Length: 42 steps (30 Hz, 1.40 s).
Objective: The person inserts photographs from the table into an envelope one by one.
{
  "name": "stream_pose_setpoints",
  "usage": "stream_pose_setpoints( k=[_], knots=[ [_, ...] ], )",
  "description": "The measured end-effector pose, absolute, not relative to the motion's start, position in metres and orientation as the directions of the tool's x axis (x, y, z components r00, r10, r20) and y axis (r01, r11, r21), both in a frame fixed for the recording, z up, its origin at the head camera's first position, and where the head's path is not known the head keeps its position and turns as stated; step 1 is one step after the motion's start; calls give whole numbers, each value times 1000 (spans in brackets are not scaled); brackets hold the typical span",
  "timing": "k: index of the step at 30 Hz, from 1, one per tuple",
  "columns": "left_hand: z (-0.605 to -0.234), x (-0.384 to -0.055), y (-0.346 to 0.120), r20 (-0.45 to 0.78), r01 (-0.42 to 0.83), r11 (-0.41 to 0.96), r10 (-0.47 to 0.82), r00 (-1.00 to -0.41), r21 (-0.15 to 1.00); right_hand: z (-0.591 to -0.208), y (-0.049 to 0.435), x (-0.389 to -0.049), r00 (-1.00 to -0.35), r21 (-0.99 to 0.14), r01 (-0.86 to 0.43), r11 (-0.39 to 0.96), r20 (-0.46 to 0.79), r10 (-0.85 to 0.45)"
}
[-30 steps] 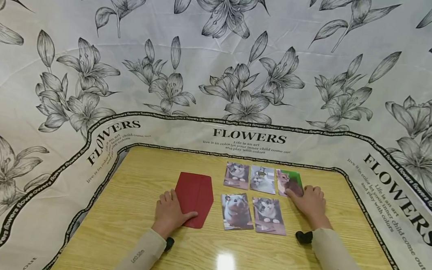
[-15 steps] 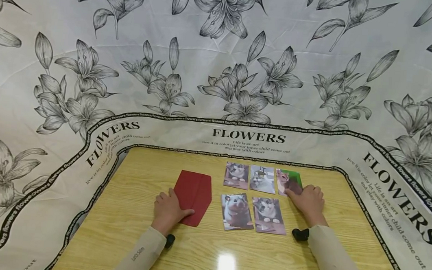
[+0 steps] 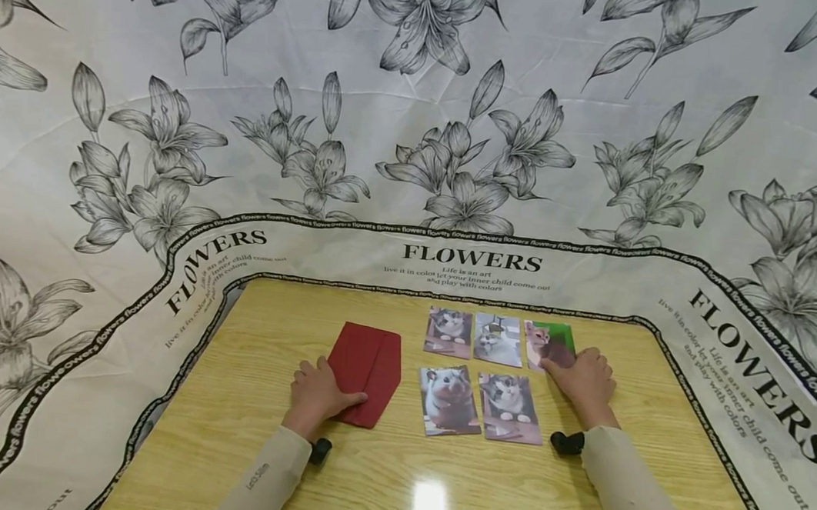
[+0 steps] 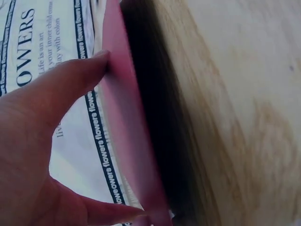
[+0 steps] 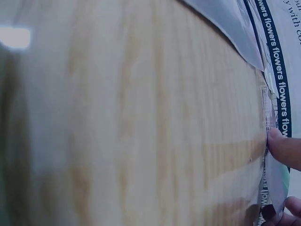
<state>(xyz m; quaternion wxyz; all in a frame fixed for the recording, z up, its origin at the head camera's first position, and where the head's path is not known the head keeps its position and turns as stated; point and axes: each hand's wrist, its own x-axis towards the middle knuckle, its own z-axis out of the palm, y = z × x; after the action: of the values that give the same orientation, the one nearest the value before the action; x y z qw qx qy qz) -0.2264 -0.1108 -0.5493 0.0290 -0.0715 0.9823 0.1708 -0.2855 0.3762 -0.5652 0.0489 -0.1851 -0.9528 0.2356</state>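
Observation:
My left hand (image 3: 314, 396) holds a red paper envelope (image 3: 371, 365) on the left half of the table, its thumb over the near part and its fingers along the left edge. In the left wrist view that hand (image 4: 28, 132) pinches the envelope (image 4: 124, 117), which stands slightly off the wood over a dark shadow. At the right, my right hand (image 3: 587, 380) grips a photo card of a cat on green (image 3: 545, 343) at its lower right, thumb on the picture. The right wrist view shows the thumb (image 5: 287, 150) against the card's edge; the other fingers are partly cut off.
Further photo cards lie face up: a cat (image 3: 448, 332) and a white cat (image 3: 498, 340) in the back row, a hamster (image 3: 449, 402) and another cat (image 3: 509, 407) in front. A flower-printed cloth (image 3: 470, 266) borders the back and sides of the wooden table (image 3: 295, 311).
The left hand and the red envelope have shifted slightly left. The right hand keeps its hold on the cat card, and the other cards have stayed in place.

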Motion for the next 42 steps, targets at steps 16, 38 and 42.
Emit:
stream_pose_setpoints(
  k=[16,38,42],
  knots=[
    [-554,-231,-122,-69,-124,802,-104,-992,584,-557,392,-281,-943,-574,248,780,41,329],
    [-555,-242,-122,-120,-147,694,-88,-989,705,-539,386,-270,-912,-815,182,551,70,405],
    [-557,-244,-121,-108,-135,691,-83,-991,711,-536,377,-269,-909,-837,140,529,103,403]
  ],
)
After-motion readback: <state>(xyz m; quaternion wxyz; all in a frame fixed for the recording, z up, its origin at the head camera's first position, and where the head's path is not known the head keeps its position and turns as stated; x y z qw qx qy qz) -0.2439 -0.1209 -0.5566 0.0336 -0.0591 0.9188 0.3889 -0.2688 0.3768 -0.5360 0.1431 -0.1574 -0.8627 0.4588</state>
